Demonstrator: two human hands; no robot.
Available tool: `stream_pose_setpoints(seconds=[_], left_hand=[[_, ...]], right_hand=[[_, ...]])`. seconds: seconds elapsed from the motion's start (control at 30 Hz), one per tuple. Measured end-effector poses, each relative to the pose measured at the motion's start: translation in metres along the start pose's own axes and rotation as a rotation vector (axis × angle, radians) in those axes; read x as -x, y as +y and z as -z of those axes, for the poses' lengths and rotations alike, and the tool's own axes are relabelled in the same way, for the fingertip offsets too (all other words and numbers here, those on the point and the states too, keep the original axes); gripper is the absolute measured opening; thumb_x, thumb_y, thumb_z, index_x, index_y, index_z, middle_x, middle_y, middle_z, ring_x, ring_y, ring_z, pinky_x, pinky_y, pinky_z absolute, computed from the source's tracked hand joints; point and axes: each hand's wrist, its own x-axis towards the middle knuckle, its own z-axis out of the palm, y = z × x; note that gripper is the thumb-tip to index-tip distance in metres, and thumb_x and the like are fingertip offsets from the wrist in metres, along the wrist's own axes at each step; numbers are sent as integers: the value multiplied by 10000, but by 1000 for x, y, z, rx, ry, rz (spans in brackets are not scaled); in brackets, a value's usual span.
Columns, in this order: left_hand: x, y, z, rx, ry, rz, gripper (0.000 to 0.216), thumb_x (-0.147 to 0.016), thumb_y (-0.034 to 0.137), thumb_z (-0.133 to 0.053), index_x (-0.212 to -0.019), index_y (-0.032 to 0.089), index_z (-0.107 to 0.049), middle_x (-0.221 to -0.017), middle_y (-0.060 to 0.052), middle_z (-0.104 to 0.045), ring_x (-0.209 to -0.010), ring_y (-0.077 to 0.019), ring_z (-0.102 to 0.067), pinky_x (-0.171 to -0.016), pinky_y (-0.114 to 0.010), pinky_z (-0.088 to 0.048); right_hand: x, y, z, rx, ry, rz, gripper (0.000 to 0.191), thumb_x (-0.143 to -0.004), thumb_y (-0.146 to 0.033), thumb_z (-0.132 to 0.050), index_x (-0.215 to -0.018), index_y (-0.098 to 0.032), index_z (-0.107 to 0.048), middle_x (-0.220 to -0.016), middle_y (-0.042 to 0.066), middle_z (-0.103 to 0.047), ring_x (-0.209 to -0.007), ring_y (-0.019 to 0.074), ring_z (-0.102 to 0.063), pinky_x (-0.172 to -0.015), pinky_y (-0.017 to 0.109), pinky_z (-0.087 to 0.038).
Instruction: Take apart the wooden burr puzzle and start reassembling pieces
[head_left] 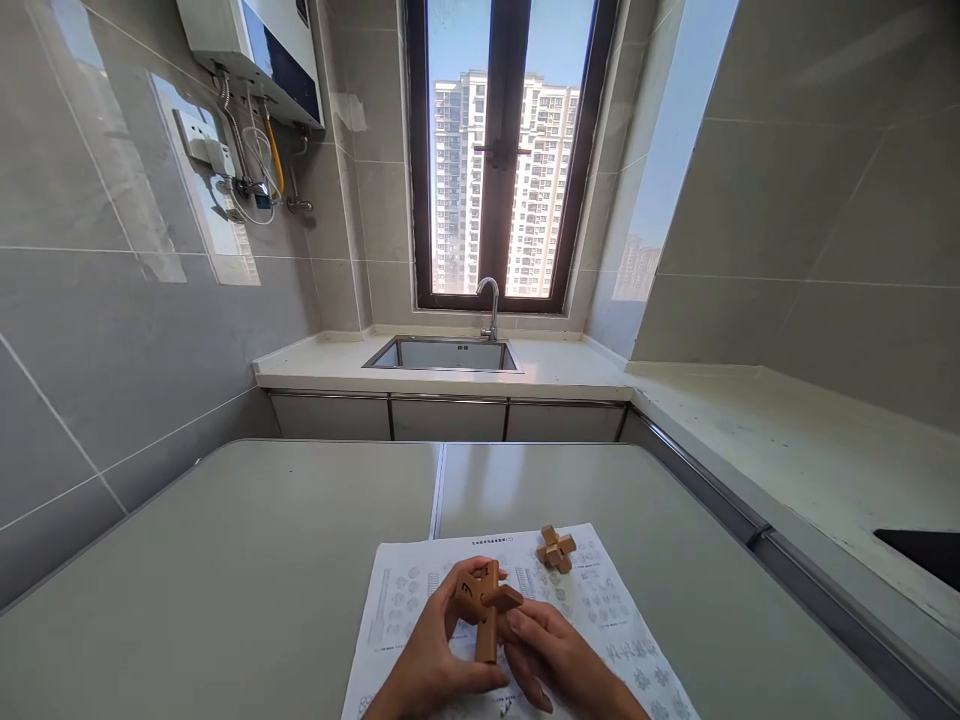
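Between my two hands is a brown wooden burr puzzle [487, 612], its bars crossing one another, with dark marks on one piece. My left hand [437, 645] wraps it from the left, fingers behind and thumb at the lower end of the upright bar. From the right, my right hand [553, 650] pinches at the puzzle's side; its fingertips are partly hidden behind the bars. Below lies a printed instruction sheet [390, 600] with rows of small diagrams. On the sheet's upper right rests a second, lighter wooden burr puzzle [556, 549].
The sheet lies on a pale table [187, 570] with a seam down its middle. Beyond stand a white counter [570, 372], a sink [390, 352] and a faucet [491, 310] under a window. Another counter [810, 450] runs along the right. A water heater [255, 50] hangs upper left.
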Motion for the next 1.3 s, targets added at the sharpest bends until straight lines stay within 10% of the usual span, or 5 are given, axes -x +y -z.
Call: stream_pose_setpoints(seconds=[0.87,0.97,1.13,1.3], left_hand=[[5,10,1,-195,4,7,1027,-477,211,-947,-1406,273,-514,-1470,-119,-551,-1361,-371,-512,-1191,-478,-362],[4,15,-1,-311,68,6,1001,-518,196,-928,-1415,287,-495,-1421,-98,-591,-1312,-350,-559,-1167,-477,-408],[0,18,-5,-526,221,-95,821,-635,175,-811,-1383,301,-496,-1262,-66,-653,-1191,-312,-625,-1034,-460,-540],[0,19,-8,-596,208,-161,758,-661,122,-747,-1363,299,-522,-1277,-70,-630,-1176,-296,-625,-1030,-454,-552]], right_hand=[[5,1,7,-7,-108,-20,501,-933,-628,-658,-1070,-146,-665,-565,-84,-487,-319,31,-331,-346,164,-279],[4,-6,2,166,-35,14,511,-968,-646,-578,-1121,-166,-664,-668,-14,-614,-407,95,-513,-411,204,-400],[6,-17,-7,653,310,310,357,-980,-487,-617,-1237,-240,-636,-1250,112,-663,-1077,267,-662,-958,382,-540],[9,-15,-5,879,380,375,203,-1005,-376,-582,-1134,-253,-679,-1096,80,-723,-1002,263,-671,-914,359,-533]])
